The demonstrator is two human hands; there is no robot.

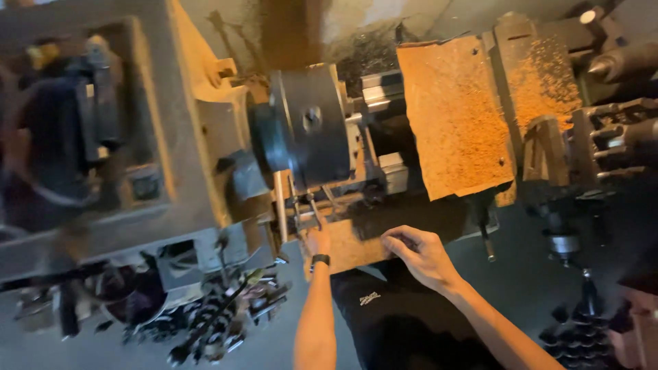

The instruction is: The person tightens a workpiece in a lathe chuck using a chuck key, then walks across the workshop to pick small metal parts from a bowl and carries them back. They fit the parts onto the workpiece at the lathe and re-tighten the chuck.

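While left hand (317, 241) grips a thin metal lever (299, 218) below the dark round lathe chuck (312, 127); right hand (418, 255) hovers near, fingers curled, holding nothing visible; orange shavings-covered carriage plate (456, 116) beyond.

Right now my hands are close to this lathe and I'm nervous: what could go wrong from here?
1. Your left hand reaches up at the levers just under the chuck; if the chuck turns, fingers or the wrist band could catch.
2. Your right hand hovers beside the chip-covered board; loose chips could cut or prick skin.
3. Scrap parts lie piled on the floor at your left, a likely trip hazard.
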